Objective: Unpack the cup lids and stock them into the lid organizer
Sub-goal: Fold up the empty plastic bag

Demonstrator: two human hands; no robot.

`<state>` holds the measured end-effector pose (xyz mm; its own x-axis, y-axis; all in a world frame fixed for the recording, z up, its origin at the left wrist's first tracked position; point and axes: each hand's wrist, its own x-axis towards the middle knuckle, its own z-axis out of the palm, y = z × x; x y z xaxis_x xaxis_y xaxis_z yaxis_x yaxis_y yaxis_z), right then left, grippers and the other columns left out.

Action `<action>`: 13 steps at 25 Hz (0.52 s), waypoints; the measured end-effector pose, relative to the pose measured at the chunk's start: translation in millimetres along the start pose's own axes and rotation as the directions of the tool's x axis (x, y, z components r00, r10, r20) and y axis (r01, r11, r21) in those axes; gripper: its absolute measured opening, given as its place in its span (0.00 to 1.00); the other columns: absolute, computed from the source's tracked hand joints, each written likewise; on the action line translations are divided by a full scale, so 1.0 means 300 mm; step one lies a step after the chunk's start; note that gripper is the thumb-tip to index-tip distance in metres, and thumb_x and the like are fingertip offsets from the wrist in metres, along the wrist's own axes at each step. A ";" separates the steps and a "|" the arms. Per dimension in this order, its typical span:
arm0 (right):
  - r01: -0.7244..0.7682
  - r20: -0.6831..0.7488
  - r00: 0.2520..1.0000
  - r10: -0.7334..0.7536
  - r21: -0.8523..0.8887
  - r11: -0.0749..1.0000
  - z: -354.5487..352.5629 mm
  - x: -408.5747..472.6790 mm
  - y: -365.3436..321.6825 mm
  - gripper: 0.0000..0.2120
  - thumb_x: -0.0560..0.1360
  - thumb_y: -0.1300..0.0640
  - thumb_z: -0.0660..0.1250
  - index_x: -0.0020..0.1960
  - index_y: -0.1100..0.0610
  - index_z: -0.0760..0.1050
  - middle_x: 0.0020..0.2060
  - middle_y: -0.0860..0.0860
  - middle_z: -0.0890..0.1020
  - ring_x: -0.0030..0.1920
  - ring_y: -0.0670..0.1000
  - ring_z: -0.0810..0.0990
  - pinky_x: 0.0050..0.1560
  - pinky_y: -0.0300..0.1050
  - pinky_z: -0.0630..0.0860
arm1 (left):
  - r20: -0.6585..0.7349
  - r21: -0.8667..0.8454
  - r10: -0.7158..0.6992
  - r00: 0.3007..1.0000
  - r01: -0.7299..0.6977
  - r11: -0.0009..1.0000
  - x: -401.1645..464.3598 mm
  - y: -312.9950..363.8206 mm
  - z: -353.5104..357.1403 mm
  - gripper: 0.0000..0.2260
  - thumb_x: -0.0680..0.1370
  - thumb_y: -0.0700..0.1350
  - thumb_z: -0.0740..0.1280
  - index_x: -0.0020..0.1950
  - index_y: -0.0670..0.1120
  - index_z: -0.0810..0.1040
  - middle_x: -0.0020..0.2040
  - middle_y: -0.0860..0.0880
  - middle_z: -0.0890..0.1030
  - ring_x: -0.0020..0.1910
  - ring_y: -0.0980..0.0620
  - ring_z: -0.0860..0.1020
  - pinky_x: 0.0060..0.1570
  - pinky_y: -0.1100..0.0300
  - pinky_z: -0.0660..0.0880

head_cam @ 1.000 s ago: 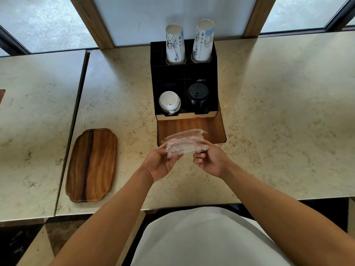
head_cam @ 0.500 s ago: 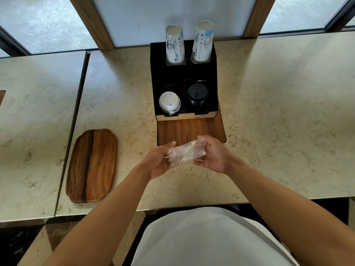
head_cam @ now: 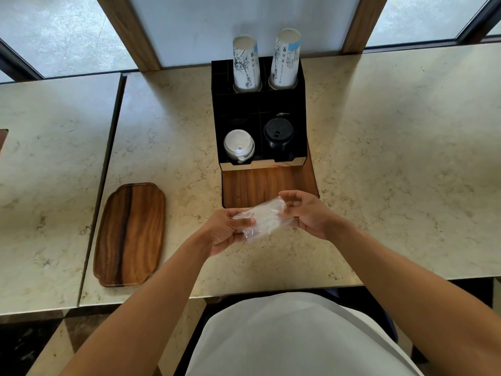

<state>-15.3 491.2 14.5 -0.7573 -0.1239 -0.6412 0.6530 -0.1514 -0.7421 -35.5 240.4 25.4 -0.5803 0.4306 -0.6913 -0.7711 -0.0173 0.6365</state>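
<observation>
A crumpled clear plastic bag (head_cam: 264,218) is held between both hands just above the counter, in front of the organizer. My left hand (head_cam: 225,230) pinches its left end and my right hand (head_cam: 306,213) grips its right end. No lids show inside the bag. The black lid organizer (head_cam: 217,118) stands at the back on a wooden base (head_cam: 265,185). A stack of white lids (head_cam: 238,147) fills its front left slot and a stack of black lids (head_cam: 278,135) its front right slot.
Two stacks of printed paper cups (head_cam: 246,63) (head_cam: 286,57) stand in the organizer's rear slots. A wooden tray (head_cam: 130,234) lies on the marble counter (head_cam: 393,172) to the left. A seam at the left separates a second counter (head_cam: 48,185). Windows run behind.
The bag was stretched out flat between the hands; both hands have since squeezed it into a smaller bundle and lowered it slightly toward me.
</observation>
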 end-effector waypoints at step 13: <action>0.165 0.026 0.986 -0.166 -0.333 0.928 0.022 -0.006 -0.001 0.21 0.71 0.66 0.77 0.59 0.48 0.81 0.53 0.51 0.84 0.51 0.51 0.87 0.46 0.42 0.85 | -0.009 0.298 -0.020 1.000 0.022 0.954 0.017 -0.012 -0.004 0.12 0.72 0.35 0.74 0.54 0.43 0.84 0.54 0.41 0.85 0.51 0.43 0.85 0.48 0.51 0.82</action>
<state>-14.1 485.2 17.0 -0.8551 -0.1223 -0.5039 0.4830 0.1656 -0.8598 -35.9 241.6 19.1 -0.5670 0.4230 -0.7068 -0.6702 0.2619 0.6944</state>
